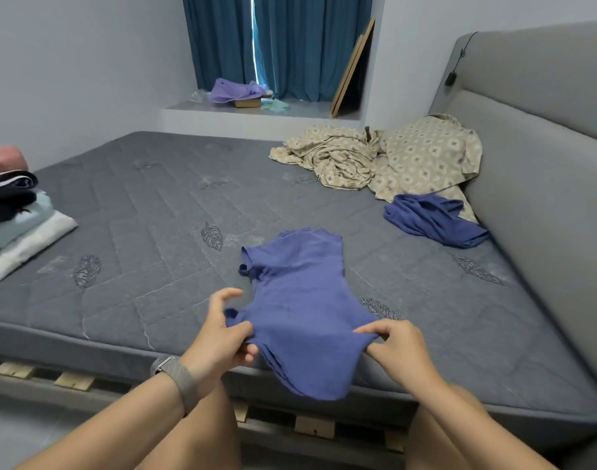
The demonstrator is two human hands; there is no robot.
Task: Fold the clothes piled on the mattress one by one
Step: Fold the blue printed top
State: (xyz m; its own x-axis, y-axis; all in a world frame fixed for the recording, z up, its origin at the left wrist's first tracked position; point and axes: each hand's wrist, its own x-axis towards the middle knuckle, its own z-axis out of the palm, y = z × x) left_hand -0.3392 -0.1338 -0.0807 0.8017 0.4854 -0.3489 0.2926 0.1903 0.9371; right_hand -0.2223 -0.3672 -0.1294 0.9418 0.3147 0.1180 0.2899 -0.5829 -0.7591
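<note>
Blue top (300, 300) lying at near mattress (154, 212) edge, hem hanging over; my left hand (222, 337) and right hand (397, 347) pinching its near corners. Possibly sleeveless; darker blue garment (432, 220) lying crumpled near headboard (541, 157).

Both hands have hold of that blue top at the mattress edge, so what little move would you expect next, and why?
Probably a short pull toward the person and down, to lay the blue top flat. The left hand and the right hand each pinch its near edge, which hangs bunched over the mattress edge, while the far part already lies spread. Smoothing likely comes before any fold.
</note>
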